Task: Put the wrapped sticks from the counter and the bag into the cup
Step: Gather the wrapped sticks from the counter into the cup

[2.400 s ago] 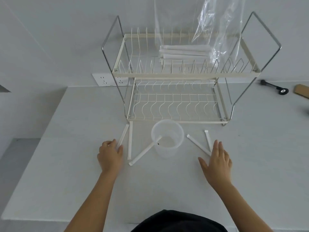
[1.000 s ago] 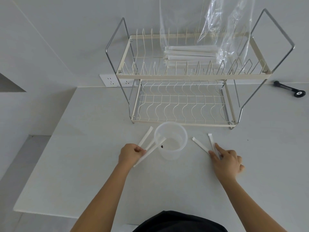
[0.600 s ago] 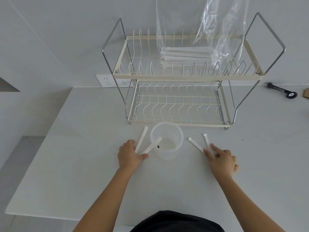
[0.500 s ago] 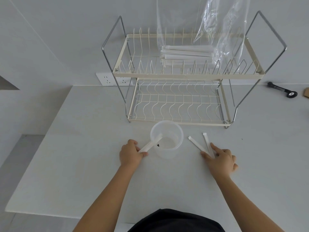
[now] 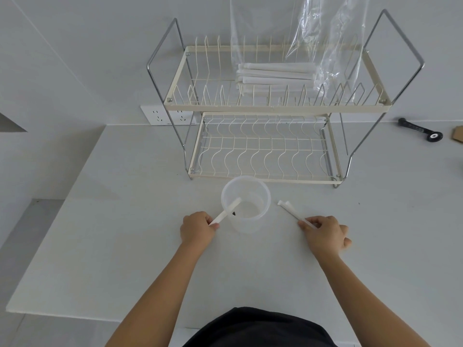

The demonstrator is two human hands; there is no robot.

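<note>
A translucent plastic cup [image 5: 260, 186] stands on the white counter in front of the rack. My left hand [image 5: 196, 230] grips a bundle of white wrapped sticks [image 5: 226, 212] whose far ends lean against the cup's near left side. Right of the cup, my right hand [image 5: 325, 234] is closed on two wrapped sticks [image 5: 289, 209] brought together, their far ends pointing toward the cup. A clear plastic bag [image 5: 308, 41] with several more wrapped sticks [image 5: 275, 72] lies on the rack's upper shelf.
A two-tier cream wire dish rack [image 5: 265, 106] stands just behind the cup, its lower shelf bare. A wall socket [image 5: 160, 116] is behind the rack's left side. A black tool [image 5: 421, 130] and a brown item [image 5: 458, 134] lie at the far right.
My left hand gathered the sticks left of the cup into one bundle. My right hand closed on the two sticks to the right and drew them together.
</note>
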